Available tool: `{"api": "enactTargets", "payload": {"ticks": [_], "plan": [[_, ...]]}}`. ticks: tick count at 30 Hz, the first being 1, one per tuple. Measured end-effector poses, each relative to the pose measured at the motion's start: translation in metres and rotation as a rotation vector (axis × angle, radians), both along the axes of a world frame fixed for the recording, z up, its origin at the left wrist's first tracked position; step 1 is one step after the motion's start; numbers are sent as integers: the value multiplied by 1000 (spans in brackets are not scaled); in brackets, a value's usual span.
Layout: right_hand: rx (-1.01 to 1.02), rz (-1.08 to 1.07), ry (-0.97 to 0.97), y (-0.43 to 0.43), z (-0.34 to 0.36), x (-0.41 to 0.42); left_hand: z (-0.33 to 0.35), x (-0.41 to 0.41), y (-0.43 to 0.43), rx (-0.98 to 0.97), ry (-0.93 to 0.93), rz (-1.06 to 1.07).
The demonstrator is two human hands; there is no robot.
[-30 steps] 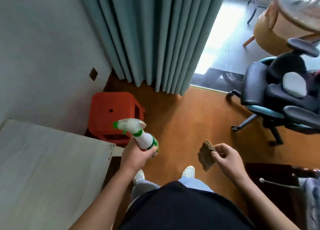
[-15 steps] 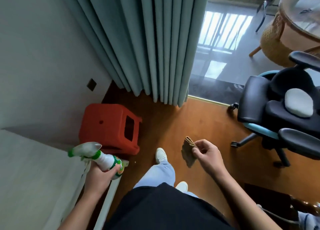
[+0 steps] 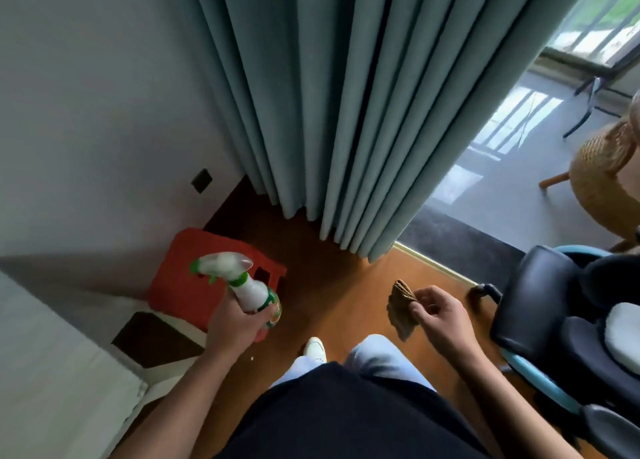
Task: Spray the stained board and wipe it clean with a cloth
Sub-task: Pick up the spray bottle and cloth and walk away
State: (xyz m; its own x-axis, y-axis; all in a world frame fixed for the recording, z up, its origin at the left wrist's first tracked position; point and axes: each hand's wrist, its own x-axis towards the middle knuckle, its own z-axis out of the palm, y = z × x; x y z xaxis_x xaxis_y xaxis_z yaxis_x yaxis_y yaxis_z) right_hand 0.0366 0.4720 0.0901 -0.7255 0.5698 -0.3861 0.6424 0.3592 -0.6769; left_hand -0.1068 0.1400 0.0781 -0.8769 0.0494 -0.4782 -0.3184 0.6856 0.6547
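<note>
My left hand [image 3: 232,327] grips a white spray bottle [image 3: 247,287] with a green collar and trigger, its nozzle pointing left, held above a red plastic stool. A folded brown cloth [image 3: 401,306] hangs from the fingers of my right hand [image 3: 438,315], out over the wooden floor. A pale whitish board [image 3: 52,372] fills the lower left corner, tilted against the wall; I cannot make out any stain on it from here. Both hands are well to the right of the board.
The red stool [image 3: 180,285] stands by the wall under grey-green curtains [image 3: 329,112]. A black office chair [image 3: 561,320] with blue trim is close on the right. A wicker chair [image 3: 602,171] sits beyond the doorway. My legs and a white shoe [image 3: 314,349] are below.
The view has tilted up and swung right, so less of the board shows. My left hand with the bottle has moved away from the board's edge to over the stool. The cloth stays in my right hand.
</note>
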Motion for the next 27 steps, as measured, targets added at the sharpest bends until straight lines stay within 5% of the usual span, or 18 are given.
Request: {"api": "enactTargets", "payload": {"ticks": [5, 12, 27], "plan": [[-13, 202, -2, 39, -3, -79, 1, -37, 35, 11, 24, 108], [-63, 663, -19, 47, -20, -215, 4, -18, 47, -15, -17, 536], [-173, 1390, 55, -154, 6, -329, 3, 107, -7, -36, -56, 1332]]}}
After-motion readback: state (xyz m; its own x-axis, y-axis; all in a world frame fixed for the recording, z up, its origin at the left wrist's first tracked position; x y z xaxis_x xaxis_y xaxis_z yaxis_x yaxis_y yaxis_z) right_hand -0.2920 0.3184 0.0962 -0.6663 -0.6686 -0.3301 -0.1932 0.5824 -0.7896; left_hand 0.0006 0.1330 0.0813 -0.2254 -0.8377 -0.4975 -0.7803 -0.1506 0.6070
